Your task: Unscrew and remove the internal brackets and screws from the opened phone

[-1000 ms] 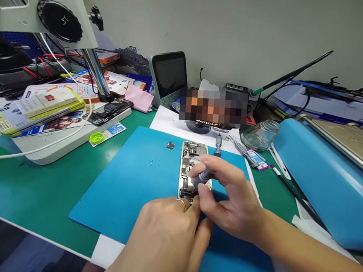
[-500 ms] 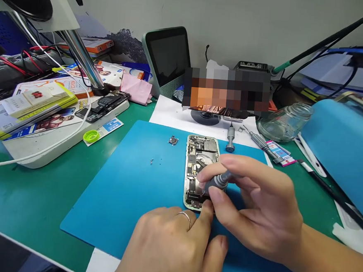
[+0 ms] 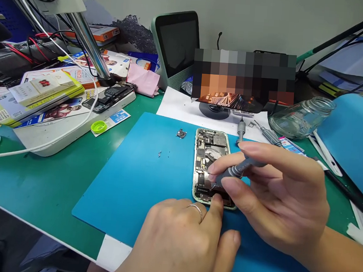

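An opened smartphone (image 3: 201, 166) with its inner parts bare lies on the blue mat (image 3: 129, 169). My left hand (image 3: 180, 235), with a ring on one finger, holds it down, the index fingertip pressing on its lower end. Between the thumb and fingers of my right hand (image 3: 283, 193) is a grey precision screwdriver (image 3: 236, 169), slanting over the phone's lower half. Its tip is hard to make out behind my fingers. Left of the phone rest a small metal part (image 3: 181, 133) and several tiny screws (image 3: 159, 154).
Behind the phone a second screwdriver (image 3: 240, 130) stands upright, with another screwdriver (image 3: 267, 132) lying near a glass jar (image 3: 301, 117). Boxes (image 3: 44, 91) and phone parts (image 3: 109, 97) crowd the left. A screen device (image 3: 177, 48) and a partly blurred display (image 3: 230, 101) are at the back.
The whole view has shifted, so things appear a little further right and higher. Both hands keep their places on the phone and the screwdriver.
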Available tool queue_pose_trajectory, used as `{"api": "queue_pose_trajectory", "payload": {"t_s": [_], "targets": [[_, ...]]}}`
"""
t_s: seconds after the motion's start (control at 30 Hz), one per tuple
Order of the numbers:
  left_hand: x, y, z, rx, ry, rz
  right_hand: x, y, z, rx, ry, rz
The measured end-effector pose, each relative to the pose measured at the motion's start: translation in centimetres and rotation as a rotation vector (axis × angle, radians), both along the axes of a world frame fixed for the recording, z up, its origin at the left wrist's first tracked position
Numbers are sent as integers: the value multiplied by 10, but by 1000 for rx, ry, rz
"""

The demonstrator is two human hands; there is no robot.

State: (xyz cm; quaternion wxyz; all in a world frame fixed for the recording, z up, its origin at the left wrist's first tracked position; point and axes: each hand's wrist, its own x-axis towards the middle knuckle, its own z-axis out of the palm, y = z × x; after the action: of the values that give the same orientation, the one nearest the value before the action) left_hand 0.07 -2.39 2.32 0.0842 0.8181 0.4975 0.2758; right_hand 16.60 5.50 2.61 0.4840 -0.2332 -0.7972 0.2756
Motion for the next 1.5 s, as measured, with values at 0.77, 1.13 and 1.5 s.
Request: {"api": "queue_pose_trajectory", "payload": {"t_s": [0.77,1.13,1.5], "targets": [[-2,-4,-4,14,-12,-27,1,5,-8,81,78,111],[-3,-3,-4,-8,-19,-30,0,4,-8,82,96,109],[-4,-2,-3,-44,-35,-37,5,3,2,127,58,208]]}}
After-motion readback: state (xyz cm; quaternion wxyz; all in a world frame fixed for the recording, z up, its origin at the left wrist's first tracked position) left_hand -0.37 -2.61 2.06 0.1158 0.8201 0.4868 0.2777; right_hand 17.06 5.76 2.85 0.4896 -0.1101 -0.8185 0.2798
